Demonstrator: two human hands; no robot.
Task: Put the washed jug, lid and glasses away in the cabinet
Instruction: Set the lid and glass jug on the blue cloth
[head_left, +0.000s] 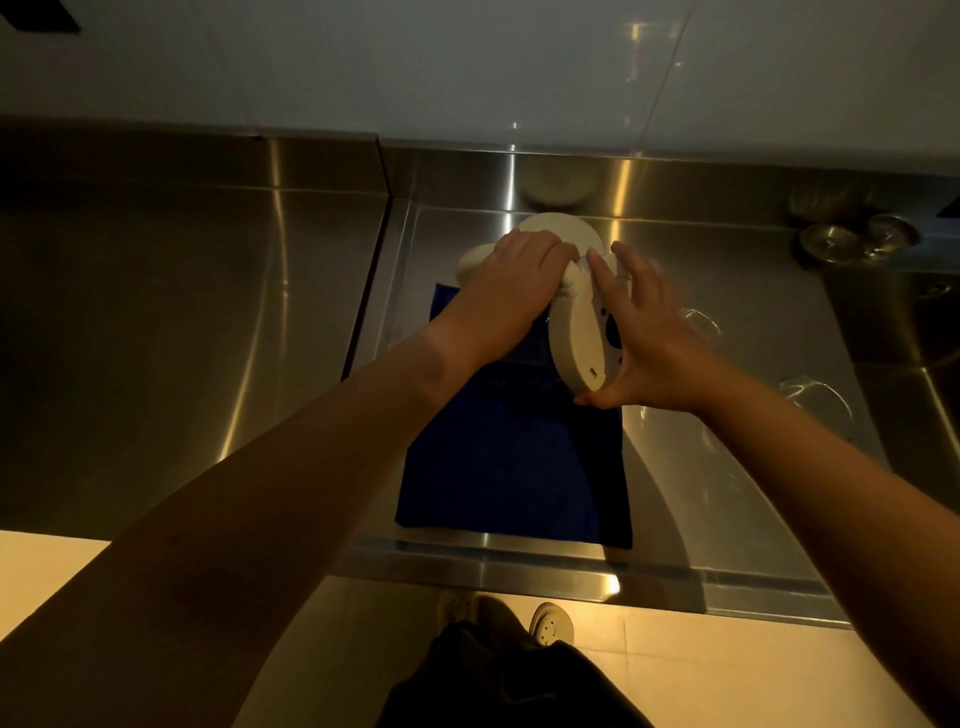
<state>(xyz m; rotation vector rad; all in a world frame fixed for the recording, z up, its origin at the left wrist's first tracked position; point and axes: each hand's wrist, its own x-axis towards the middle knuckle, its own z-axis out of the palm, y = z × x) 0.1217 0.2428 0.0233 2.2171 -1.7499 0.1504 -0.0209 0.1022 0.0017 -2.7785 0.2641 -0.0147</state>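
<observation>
Fingers of your left hand (511, 275) curl round the cream handle of the jug (524, 244), which stands on the blue cloth (498, 467). Your right hand (641, 338) is spread, fingertips and thumb pinching the round, matte cream lid (579, 338), held on edge beside it. Clear glasses (815, 400), hard to make out, sit right of the cloth on the brushed steel desk (182, 312).
</observation>
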